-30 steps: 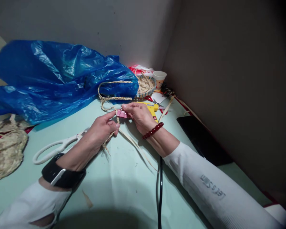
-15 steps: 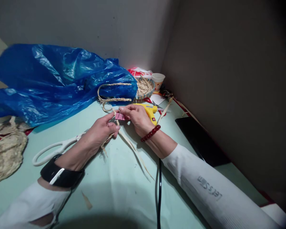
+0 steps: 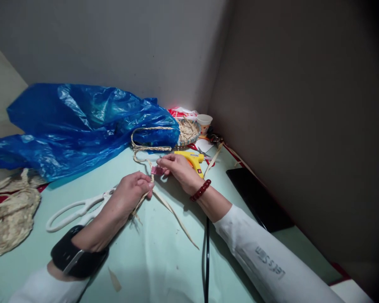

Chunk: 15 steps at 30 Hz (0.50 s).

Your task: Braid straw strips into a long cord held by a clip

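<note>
Left hand [image 3: 137,189] grasps the plaited fibre braid [image 3: 152,178], thumb against curled fingers. Right hand [image 3: 180,170] pinches the pink binder clip [image 3: 157,170], smooth and boxy, at the braid just beyond the left fingertips; too small to tell how far the clip is closed. Braid is pale, knobbly, straw-like; it curves away in a loop to the blue plastic bag [image 3: 91,122], which is thin, glossy, crumpled. Flat loose strand [image 3: 178,218] trails toward the near side, tapering to a point; frayed wisps hang under left hand.

Around: yellow glue gun [image 3: 192,159], hard plastic, partly hidden behind right hand; black cable [image 3: 207,256] running nearward below right wrist. White-handled scissors [image 3: 68,214] beside left forearm, partly covered by it. Farther back, round woven basket [image 3: 196,136], paper cup [image 3: 204,120], red-handled scissors [image 3: 204,152]. Coarse woven fibre piece [image 3: 12,223] far left. Flat black slab [image 3: 255,198] past right forearm. All on pale green tabletop [image 3: 164,269].
</note>
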Tool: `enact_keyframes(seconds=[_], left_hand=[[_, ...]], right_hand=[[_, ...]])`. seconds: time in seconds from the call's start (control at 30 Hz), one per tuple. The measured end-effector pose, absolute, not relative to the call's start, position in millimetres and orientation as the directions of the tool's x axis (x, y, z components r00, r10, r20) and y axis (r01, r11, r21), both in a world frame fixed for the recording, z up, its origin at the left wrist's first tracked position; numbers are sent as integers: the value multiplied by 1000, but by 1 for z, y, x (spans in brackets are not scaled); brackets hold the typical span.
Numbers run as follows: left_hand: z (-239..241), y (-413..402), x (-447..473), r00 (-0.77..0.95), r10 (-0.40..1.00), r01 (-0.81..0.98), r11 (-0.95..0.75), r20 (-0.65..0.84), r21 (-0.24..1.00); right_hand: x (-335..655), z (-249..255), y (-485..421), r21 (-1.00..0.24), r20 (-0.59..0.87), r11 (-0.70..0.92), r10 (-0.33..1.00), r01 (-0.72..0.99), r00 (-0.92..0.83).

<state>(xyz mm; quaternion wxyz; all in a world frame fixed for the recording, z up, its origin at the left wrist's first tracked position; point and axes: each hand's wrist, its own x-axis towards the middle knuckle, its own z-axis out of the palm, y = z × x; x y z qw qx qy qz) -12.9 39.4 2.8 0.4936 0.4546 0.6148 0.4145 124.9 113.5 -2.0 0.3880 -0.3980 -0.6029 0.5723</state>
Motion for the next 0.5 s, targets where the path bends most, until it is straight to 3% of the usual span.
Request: enact_keyframes(seconds=[0.2,0.5], left_hand=[[11,35,-10,-90,964,196,265,-252,944],[3,30,-16,-19,966,254,254,-258,933]], right_hand=[[129,-1,109,-973,16,89,947,214,-320],[138,7,92,-824,147,343,898,451,-415]])
